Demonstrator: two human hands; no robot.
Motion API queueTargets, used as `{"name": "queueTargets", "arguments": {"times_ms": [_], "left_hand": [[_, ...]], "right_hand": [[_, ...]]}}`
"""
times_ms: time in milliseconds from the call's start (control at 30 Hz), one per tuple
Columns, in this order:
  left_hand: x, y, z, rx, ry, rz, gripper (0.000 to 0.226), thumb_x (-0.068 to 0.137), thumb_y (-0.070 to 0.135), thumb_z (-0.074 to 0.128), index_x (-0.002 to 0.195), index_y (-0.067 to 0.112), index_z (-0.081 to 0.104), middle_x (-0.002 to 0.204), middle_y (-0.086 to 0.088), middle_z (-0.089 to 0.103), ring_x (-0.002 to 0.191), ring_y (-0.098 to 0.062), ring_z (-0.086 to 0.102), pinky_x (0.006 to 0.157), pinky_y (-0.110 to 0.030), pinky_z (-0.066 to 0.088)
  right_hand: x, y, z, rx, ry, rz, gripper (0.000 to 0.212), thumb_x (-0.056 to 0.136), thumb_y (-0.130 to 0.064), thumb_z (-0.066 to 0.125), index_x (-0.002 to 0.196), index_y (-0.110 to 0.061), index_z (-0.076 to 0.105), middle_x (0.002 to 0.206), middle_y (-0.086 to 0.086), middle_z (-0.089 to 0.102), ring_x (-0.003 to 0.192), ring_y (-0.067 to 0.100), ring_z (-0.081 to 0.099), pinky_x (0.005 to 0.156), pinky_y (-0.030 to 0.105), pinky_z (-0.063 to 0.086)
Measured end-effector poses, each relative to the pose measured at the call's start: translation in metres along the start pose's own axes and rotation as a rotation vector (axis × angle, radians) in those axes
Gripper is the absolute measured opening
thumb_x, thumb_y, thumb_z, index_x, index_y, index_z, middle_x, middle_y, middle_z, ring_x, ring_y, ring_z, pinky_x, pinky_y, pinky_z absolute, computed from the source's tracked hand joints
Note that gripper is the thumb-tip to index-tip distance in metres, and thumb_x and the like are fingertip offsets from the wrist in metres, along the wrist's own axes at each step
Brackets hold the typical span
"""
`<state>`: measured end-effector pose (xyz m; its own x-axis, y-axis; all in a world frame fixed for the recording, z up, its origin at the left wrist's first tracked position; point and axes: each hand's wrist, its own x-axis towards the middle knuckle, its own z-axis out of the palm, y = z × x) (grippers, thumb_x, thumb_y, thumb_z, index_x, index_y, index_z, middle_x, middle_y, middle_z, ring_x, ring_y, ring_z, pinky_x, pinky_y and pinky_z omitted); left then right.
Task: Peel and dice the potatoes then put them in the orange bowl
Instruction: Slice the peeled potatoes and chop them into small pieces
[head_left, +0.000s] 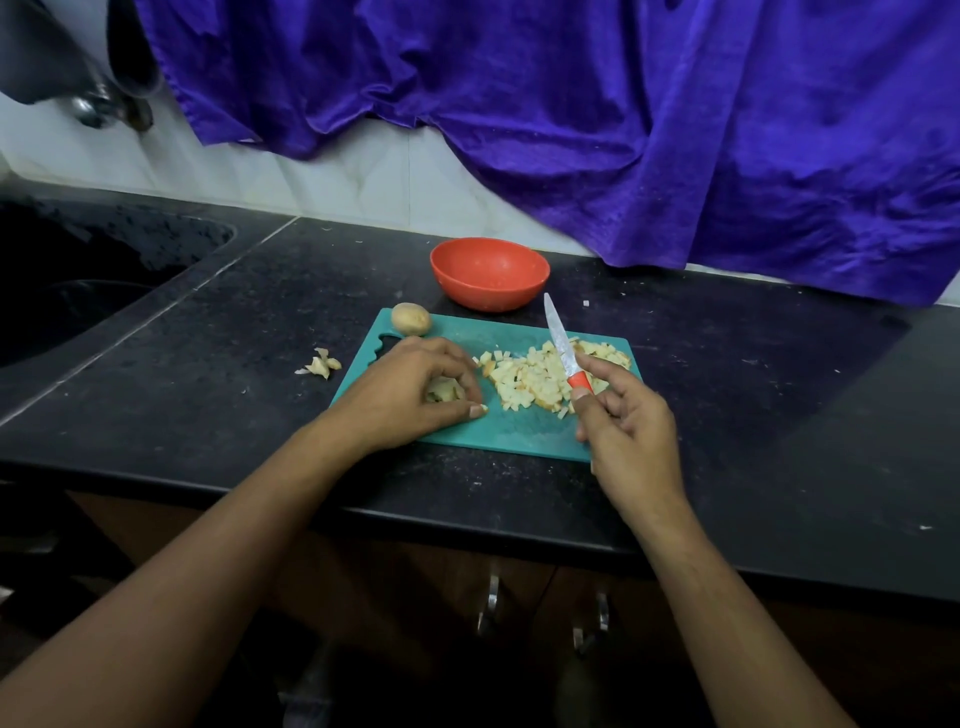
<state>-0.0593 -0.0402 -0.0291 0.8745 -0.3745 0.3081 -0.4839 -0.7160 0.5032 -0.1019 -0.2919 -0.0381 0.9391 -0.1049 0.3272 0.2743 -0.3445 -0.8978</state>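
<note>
On the teal cutting board (519, 435), left hand (410, 397) curls round a potato piece (444, 389) beside diced potato (525, 382); right hand (628, 423) pinches a red-handled knife (561, 340).

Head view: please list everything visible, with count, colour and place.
cutting board: one, teal, on black counter
orange bowl: one, orange, behind the board
diced potato: one pile, pale, on board
whole potato: one, brown, board's far-left corner
potato piece: one, pale, under left hand
peels: heap, pale, left of board
knife: one, orange handle, in right hand
cloth: one, purple, hanging behind
left hand: holds potato piece
right hand: holds knife
</note>
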Motion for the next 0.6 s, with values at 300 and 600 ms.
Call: {"name": "queueTargets", "arguments": {"times_ms": [300,600], "left_hand": [[-0.002,0.011,0.010,0.099,0.172,-0.100,0.018,0.084,0.042,0.076,0.076,0.034,0.062,0.112,0.017,0.062,0.113,-0.009,0.052,0.094,-0.037,0.045],[-0.015,0.006,-0.003,0.116,0.152,-0.132,0.065,0.078,0.070,0.066,0.129,0.030,0.062,0.124,0.010,0.058,0.118,-0.013,0.047,0.097,-0.038,0.045]], "right_hand": [[0.000,0.000,0.000,-0.001,-0.003,0.006,0.036,0.103,-0.020,0.061,0.134,-0.038,0.063,0.072,0.019,0.060,0.060,0.023,0.051,0.056,0.048,0.048],[-0.002,-0.002,0.000,-0.014,-0.011,0.012,0.037,0.103,-0.020,0.060,0.136,-0.037,0.063,0.073,0.022,0.059,0.062,0.025,0.051,0.054,0.055,0.048]]}}
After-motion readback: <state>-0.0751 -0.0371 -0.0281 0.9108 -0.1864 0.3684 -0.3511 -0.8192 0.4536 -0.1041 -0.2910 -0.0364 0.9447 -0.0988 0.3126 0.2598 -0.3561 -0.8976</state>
